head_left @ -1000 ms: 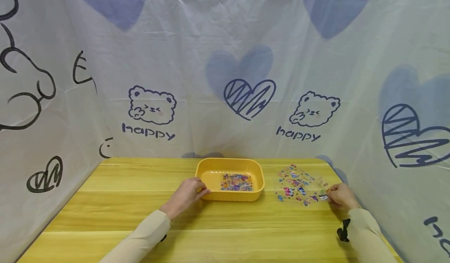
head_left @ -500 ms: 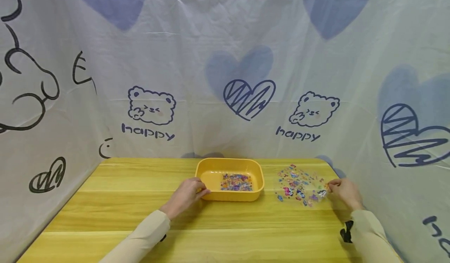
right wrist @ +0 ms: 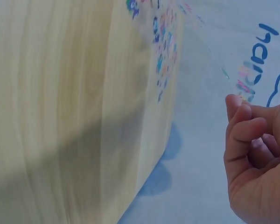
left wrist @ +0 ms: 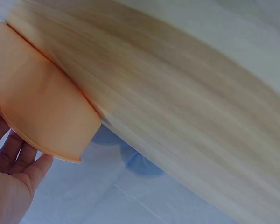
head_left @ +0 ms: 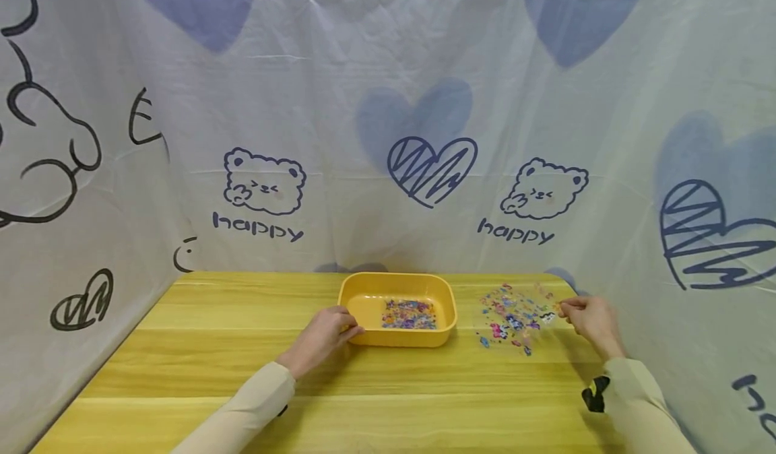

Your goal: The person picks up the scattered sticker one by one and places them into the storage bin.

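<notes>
A yellow plastic bin sits at the back middle of the table. My left hand holds its near left corner by the rim; in the left wrist view the fingers lie along that rim. Inside the bin lies a flat batch of colourful stickers. Right of it, clear film with small bright cartoon stickers spreads over the table. My right hand pinches the right edge of a clear sticker sheet between thumb and index finger, and that edge is raised. How many sheets lie there I cannot tell.
The wooden-patterned table reaches back to a white cloth curtain printed with hearts and bears. More of this curtain hangs close on the left and right. A dark bow-like item sits at the right wrist.
My right hand has moved slightly left and up, and the sheet's right edge has risen with it, shifting the stickers on it. The left hand and the bin stay put.
</notes>
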Demonstrator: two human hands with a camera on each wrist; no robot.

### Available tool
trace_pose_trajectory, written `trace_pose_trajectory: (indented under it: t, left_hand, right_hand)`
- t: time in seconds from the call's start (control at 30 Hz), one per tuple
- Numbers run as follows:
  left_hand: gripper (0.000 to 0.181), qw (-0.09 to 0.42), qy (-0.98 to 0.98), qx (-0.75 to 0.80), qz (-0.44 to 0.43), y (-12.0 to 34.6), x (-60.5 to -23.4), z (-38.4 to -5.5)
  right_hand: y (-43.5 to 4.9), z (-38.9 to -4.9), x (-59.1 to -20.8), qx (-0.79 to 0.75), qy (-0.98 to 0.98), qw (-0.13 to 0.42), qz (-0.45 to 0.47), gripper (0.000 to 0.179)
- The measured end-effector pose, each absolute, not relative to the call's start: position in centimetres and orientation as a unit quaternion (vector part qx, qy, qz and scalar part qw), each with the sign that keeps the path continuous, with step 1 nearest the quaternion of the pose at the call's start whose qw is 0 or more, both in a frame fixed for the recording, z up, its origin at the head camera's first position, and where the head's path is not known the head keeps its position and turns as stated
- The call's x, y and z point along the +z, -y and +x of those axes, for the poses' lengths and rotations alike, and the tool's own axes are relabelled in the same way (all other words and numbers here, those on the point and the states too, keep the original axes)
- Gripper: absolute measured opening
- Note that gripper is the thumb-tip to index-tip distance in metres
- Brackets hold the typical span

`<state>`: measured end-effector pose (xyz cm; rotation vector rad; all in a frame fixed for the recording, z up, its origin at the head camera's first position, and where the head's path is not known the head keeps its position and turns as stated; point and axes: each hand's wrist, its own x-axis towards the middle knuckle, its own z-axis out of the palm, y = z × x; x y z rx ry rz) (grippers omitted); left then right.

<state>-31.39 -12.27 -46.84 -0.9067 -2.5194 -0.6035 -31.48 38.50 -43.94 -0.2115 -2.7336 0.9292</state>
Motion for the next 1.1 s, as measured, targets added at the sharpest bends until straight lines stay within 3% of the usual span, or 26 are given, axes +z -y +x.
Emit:
trace_pose_trajectory:
  t: [0.33,0.73,1.1]
  left_hand:
    - [0.013,0.197,0.896,-0.210,-0.337,12.5,-46.9,-31.4]
    - [0.012,0.198,0.898,-0.214,-0.329,12.4,-47.2,-31.6]
    - [0.013,0.196,0.899,-0.217,-0.326,12.7,-47.0,-31.5]
  right_hand:
    - [-36.3,-32.0,-43.0,0.369,0.915,0.148,-0.072,0.038]
    - [-33.7,-32.7,-41.4,0.437,0.889,0.127,-0.058,0.038]
    - [-30.0,-33.5,-42.1,0.522,0.844,0.113,-0.053,0.037]
